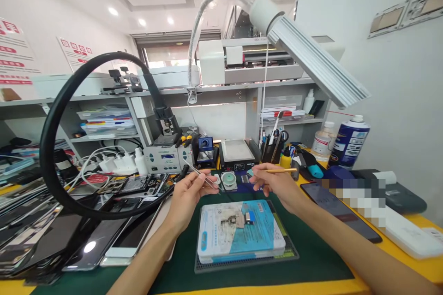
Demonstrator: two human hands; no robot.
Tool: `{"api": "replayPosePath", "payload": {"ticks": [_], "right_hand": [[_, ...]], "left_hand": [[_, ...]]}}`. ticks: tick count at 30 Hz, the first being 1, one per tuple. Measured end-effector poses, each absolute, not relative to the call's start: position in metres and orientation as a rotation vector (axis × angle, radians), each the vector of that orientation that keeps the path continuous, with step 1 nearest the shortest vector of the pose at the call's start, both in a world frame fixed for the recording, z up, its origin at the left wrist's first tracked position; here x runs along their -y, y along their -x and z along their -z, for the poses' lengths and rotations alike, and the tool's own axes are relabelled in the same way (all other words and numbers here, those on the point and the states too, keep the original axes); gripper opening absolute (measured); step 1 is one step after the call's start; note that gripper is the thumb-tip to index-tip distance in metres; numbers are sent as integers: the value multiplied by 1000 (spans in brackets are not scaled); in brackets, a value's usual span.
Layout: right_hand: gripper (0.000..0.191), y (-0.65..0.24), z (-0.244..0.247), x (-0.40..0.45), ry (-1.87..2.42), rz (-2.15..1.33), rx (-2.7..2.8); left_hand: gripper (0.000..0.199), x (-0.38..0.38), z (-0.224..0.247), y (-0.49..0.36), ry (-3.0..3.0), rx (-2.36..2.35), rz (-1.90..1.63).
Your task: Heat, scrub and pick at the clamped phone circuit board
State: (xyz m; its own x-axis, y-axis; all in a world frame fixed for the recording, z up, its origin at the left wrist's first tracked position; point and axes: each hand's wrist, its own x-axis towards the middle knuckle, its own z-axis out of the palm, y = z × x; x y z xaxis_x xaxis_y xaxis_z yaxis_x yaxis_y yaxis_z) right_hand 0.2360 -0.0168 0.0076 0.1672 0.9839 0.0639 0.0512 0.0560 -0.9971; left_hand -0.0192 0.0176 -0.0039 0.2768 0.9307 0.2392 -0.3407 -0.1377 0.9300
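My left hand is closed on metal tweezers, above the left back corner of a blue and white box. My right hand grips a slim tool with a golden-brown handle; its working end is not clear. On top of the box lies a small flex cable with a blue-ended connector, beside a dark, worn patch. Between and behind my hands sits a small round tin with pale green contents. Both hands are apart from the box.
Phones and phone parts crowd the left side. A soldering station and a heating plate stand at the back. A lamp hangs overhead. To the right are a spray can and a dark phone.
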Motion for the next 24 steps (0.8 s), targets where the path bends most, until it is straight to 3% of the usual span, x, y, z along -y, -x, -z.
{"api": "replayPosePath", "payload": {"ticks": [3, 10, 24], "right_hand": [[21, -232, -9, 20, 1292, -996, 1201], [33, -218, -1, 33, 1223, -763, 1643], [21, -210, -11, 56, 1162, -735, 1869]], "left_hand": [[46, -13, -2, 18, -1165, -596, -1218], [38, -5, -6, 17, -1061, -476, -1137], [34, 10, -4, 12, -1093, -450, -1055]]}}
